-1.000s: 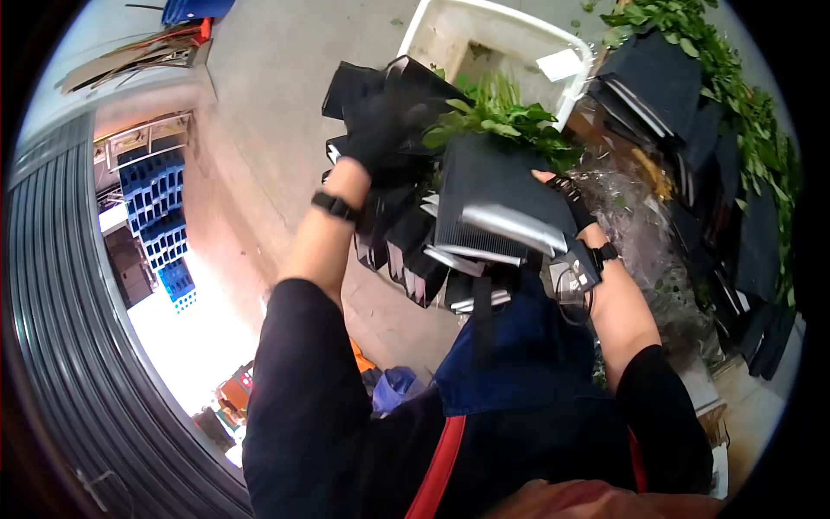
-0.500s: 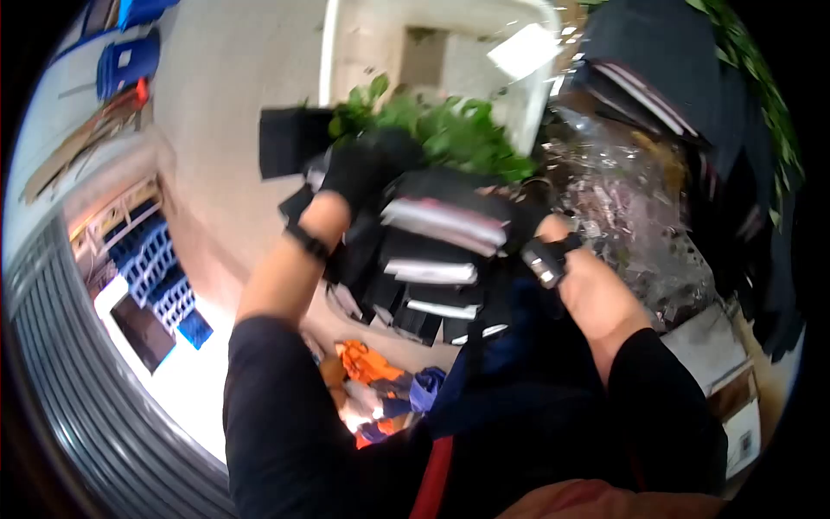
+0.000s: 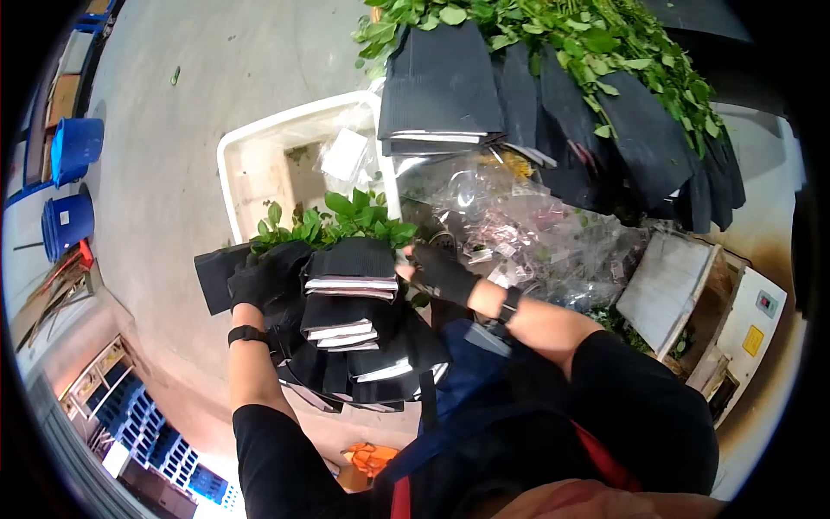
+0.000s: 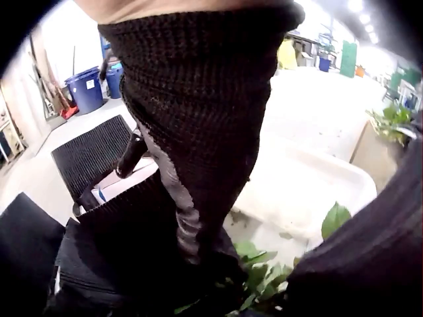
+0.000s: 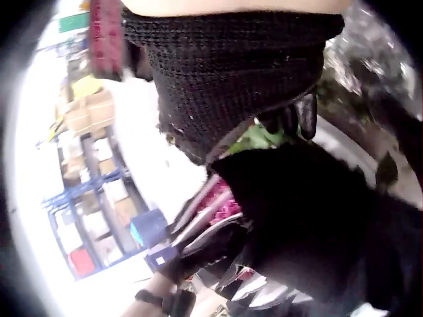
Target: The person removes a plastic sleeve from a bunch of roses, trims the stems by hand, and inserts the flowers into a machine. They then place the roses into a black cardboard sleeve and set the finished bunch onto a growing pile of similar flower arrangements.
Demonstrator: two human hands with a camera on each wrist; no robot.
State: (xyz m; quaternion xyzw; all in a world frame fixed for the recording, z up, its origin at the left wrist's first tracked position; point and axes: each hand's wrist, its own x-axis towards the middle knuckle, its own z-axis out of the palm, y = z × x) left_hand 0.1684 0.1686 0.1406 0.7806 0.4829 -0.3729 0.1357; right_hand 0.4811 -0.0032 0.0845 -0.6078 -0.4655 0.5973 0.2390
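A stack of flower bunches in black ribbed wrapping (image 3: pixel 353 259) lies before the person, white paper edges showing at the ends and green leaves (image 3: pixel 346 216) at the far side. Pink petals (image 5: pixel 226 208) show inside one wrap in the right wrist view. The black-gloved left hand (image 3: pixel 270 272) rests on the stack's left side, its thumb (image 4: pixel 132 155) against a wrapped bunch and its other fingers hidden among the bunches. At the stack's right side is the gloved right hand (image 3: pixel 443 272), bare fingertips close to the top bunch and fingers (image 5: pixel 305 115) loosely extended.
A white plastic tub (image 3: pixel 259 156) stands beyond the stack. Crumpled clear plastic (image 3: pixel 536 225) lies to its right. More wrapped bunches (image 3: pixel 441 82) with leafy stems are heaped at the back right. A white machine box (image 3: pixel 748 333) is at the right, blue bins (image 3: pixel 71 227) at far left.
The bunch carried between the hands has come down onto the stack. The right hand has drawn off its side. The view has turned, bringing the tub and the heaped bunches farther left.
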